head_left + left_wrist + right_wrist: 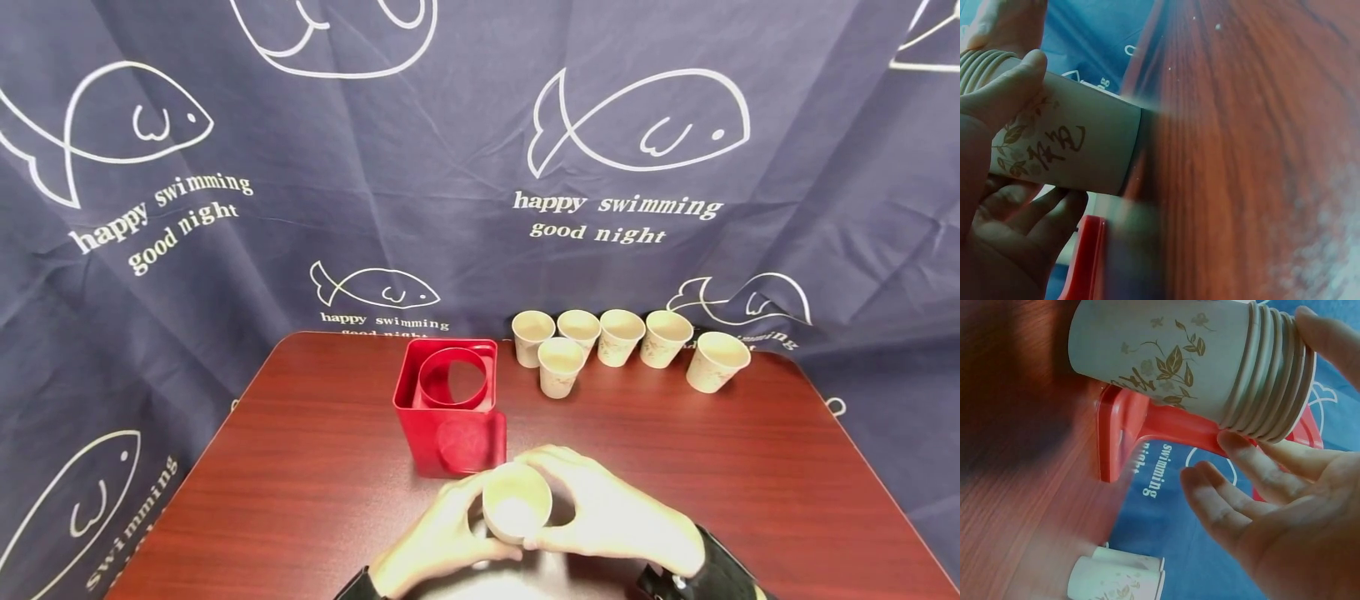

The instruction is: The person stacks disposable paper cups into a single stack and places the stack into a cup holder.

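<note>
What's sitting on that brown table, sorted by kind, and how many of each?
Loose paper cups standing at the back: 6
Stack of nested paper cups, held between the left hand and right hand: 1 stack (several rims show in the right wrist view; exact number unclear)
Red square holder with a round opening: 1
Total: 8 items, counting the stack as one

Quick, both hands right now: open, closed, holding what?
Left hand: grips the stack of paper cups.
Right hand: fingertips pinch the same stack at its rims.
</note>
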Demonstrator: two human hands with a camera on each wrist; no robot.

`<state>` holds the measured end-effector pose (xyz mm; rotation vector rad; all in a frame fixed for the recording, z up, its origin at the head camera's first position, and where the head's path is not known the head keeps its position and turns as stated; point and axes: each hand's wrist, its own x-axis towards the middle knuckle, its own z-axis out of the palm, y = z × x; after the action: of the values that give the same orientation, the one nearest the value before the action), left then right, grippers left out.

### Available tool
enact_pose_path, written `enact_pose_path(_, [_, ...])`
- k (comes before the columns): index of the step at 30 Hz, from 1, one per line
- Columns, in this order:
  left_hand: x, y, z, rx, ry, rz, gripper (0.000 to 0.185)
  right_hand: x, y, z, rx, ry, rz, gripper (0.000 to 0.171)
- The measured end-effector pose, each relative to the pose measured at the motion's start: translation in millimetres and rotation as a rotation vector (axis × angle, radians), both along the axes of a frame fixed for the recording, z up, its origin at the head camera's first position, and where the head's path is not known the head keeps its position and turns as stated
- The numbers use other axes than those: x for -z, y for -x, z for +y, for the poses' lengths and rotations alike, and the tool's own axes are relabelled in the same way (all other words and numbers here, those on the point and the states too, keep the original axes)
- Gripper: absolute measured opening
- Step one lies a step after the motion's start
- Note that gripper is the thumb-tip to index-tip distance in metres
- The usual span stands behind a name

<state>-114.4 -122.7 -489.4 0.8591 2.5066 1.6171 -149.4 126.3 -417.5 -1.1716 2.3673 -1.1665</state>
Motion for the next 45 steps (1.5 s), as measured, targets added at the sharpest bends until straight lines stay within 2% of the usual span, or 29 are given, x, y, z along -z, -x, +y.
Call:
enact_pose_path(3, [0.6, 0.0, 0, 0.001, 0.004, 0.01, 0.079, 1.5, -0.2, 1, -0.004, -0.004, 0.066, 0.057])
enact_pose_path(6, [1.0, 0.1, 0, -0.008, 0.012, 0.024, 0.08, 3.4, -1.2, 4, -0.009, 0.006, 0.18, 0.06])
enact_pose_path(10, [1.8, 0.3, 0, -0.022, 0.03, 0.08, 0.082, 4.9, -2.6, 11, 0.011, -0.022, 0.355, 0.064])
enact_pose_path(13, [1.9, 0.1, 0, -0.03, 0.038, 0.094, 0.081, 5.0, -3.6, 16, 0.029, -0.068, 0.413, 0.067])
enact_pose_path(17, [1.1, 0.1, 0, -0.035, 0.035, 0.074, 0.08, 6.8, -4.4, 24, 0.075, -0.115, 0.473, 0.07])
enact_pose_path(24, [1.4, 0.4, 0, -0.031, 0.032, 0.084, 0.08, 15.6, 2.0, 40, 0.198, -0.133, 0.655, 0.074])
enact_pose_path(35, [0.0, -0.3, -1, -0.025, 0.005, -0.009, 0.079, 15.5, 16.7, 79, 0.433, -0.163, 0.755, 0.079])
enact_pose_path(45, [-1.4, -1.7, -1, -0.02, 0.007, -0.047, 0.079, 5.2, 34.6, 120, 0.585, -0.17, 0.835, 0.08])
